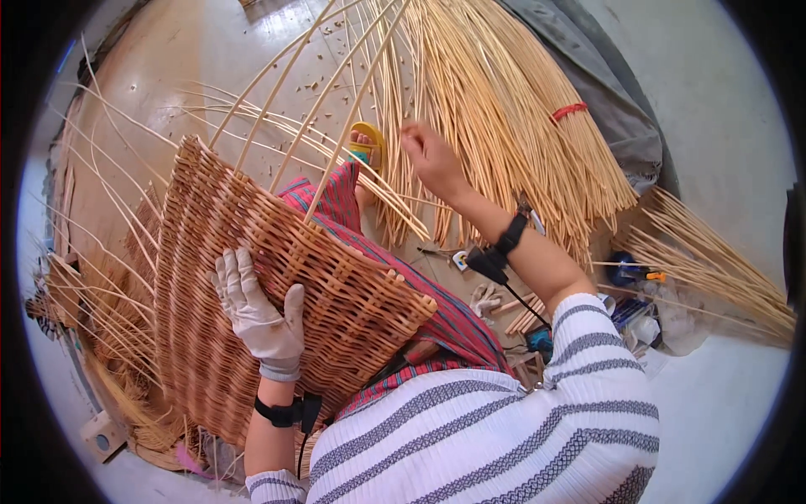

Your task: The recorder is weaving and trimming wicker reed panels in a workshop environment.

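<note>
A brown woven wicker piece [243,277], perhaps the side of a basket, leans across my lap, with several pale upright rods [323,92] rising from its far edge. My left hand [260,311], in a white work glove, lies flat on its face, fingers stretched out and thumb apart. Raised beyond the piece's right side, my bare right hand [432,160] has its fingers curled closed. Whether anything is inside them is hidden. It hovers in front of a large spread of pale rods [495,126] on the floor.
A red tie [569,112] binds part of the rods. More rods [705,252] lie at the right, beside a clear plastic bag [684,323]. A white glove [485,298] lies near my knee. Loose brown strands [117,361] stand at the left. My foot wears a yellow sandal [375,139].
</note>
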Tool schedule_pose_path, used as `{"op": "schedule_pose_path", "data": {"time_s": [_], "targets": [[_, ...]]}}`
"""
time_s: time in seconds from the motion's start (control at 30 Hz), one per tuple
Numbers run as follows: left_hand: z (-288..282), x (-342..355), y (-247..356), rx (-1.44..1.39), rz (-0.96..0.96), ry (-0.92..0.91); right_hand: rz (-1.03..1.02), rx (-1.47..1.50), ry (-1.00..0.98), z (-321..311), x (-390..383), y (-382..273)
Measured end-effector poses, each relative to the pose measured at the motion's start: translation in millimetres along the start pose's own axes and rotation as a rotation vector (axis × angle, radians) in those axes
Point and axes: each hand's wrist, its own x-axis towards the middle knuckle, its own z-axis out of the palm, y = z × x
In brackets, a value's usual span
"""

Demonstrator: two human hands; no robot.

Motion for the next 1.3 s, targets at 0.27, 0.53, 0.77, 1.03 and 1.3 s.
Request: {"op": "schedule_pose_path", "data": {"time_s": [0.27,0.53,0.77,1.03,1.3], "targets": [[-6.1,0.7,-0.8,-0.022,-0.028,0.031,0.375,-0.268,-0.413,104.1,-42.3,141.6],[-5.2,-4.2,-6.4,-0.038,-0.057,0.049,0.249,-0.221,-0.335,55.5,-70.3,183.4],[-7.1,-10.5,-6.8,-0.079,-0.110,0.054,0.584,-0.176,-0.168,25.2,-158.5,218.6],[-1.3,-7.9,-1.7,-0.076,-0.085,0.053,0.354,-0.220,0.011,50.5,-105.9,194.5],[-3.5,-12.2,-1.6,-0.051,-0.150,0.026,0.472,0.017,-0.497,132.3,-114.6,164.8]]}}
